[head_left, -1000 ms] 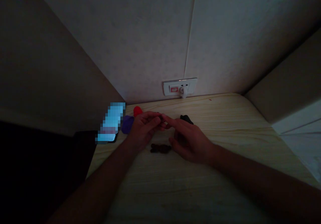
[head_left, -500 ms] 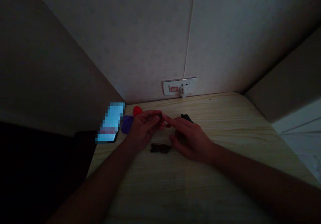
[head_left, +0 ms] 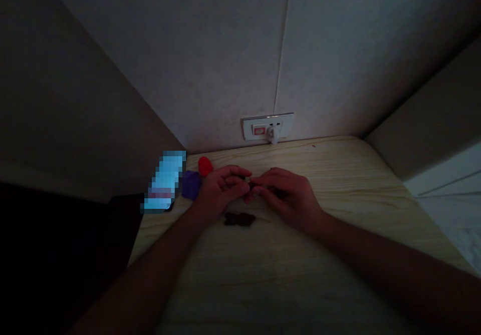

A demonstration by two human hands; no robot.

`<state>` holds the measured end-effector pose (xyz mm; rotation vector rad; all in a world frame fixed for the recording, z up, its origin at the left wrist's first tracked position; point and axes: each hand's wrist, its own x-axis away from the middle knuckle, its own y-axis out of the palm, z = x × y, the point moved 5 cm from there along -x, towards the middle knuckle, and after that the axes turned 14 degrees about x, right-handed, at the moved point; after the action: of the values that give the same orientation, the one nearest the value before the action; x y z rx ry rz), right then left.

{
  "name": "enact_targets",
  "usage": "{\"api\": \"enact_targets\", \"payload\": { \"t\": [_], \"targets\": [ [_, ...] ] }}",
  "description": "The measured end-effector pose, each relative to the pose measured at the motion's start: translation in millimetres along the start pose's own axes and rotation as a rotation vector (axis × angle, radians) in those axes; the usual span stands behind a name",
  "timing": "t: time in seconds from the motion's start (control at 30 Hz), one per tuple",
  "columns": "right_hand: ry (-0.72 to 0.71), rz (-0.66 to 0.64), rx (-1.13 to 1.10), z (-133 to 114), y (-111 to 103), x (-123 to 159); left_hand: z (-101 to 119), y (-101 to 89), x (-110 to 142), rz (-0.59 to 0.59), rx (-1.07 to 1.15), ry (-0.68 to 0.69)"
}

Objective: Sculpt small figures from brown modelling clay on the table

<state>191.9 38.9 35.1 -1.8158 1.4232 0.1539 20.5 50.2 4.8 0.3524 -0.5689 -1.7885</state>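
The light is dim. My left hand (head_left: 220, 190) and my right hand (head_left: 287, 195) meet fingertip to fingertip above a pale wooden tabletop (head_left: 338, 185). Both have their fingers curled and pinched around a small dark thing between them that I cannot make out. Just below the hands a small dark lump (head_left: 239, 219) lies on the wood. Left of my left hand sit a purple lump (head_left: 191, 185) and a red lump (head_left: 205, 166).
A lit phone screen (head_left: 164, 182) lies at the table's left edge. A white wall socket with a plug (head_left: 267, 127) sits on the back wall. Walls close in on the left and right. A white surface (head_left: 447, 190) lies at the far right.
My right hand has turned palm down and drawn its fingers in to meet the left hand; it now covers the black object that showed behind it.
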Motion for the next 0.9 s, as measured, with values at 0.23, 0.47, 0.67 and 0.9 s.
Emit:
{"api": "enact_targets", "payload": {
  "t": [0.23, 0.47, 0.67, 0.9],
  "targets": [
    [0.050, -0.031, 0.041, -1, 0, 1, -1, -0.1, -1, -0.025, -0.023, -0.007],
    [0.011, -0.045, 0.009, -5, 1, -1, 0, 1.0, -1, -0.026, -0.047, 0.003],
    [0.131, -0.020, 0.003, 3, 0, 2, 3, 1.4, -1, -0.036, -0.070, 0.059],
    [0.302, -0.048, -0.159, 13, 3, 5, 6, 5.5, 0, -0.015, -0.155, 0.075]
  ]
}}
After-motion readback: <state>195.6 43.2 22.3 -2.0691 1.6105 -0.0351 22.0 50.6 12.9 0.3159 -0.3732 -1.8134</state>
